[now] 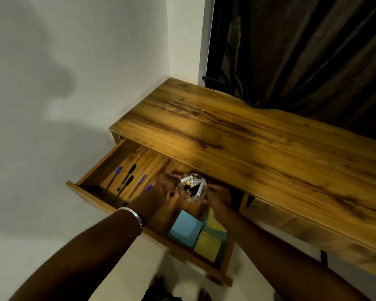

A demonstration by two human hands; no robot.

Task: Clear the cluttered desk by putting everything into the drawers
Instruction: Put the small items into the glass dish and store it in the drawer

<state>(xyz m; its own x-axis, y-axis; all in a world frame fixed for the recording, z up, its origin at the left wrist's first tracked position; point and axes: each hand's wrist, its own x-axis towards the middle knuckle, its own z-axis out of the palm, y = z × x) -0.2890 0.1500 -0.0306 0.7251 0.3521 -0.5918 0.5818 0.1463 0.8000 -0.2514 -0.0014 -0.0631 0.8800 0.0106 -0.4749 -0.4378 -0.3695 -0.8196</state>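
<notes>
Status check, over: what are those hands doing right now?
Both hands, left and right, hold glass jar over open drawer. Pens, paper pads inside. Nothing blocking.

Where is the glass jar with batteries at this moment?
In the head view, the glass jar sits inside the open drawer, between both hands, right of the pens and behind the sticky notes.

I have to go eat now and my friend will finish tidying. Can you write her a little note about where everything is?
Left hand: fingers against the left side of the glass jar, grip blurred.
Right hand: cupped on the jar's right side.
The jar, which seems to hold batteries, sits over the middle of the open drawer, at its back.
Done: pens lie in the drawer's left part; blue and yellow sticky notes fill its front right corner. The desk top shows nothing on it.
Left: set the jar down, let go, push the drawer shut.
</notes>
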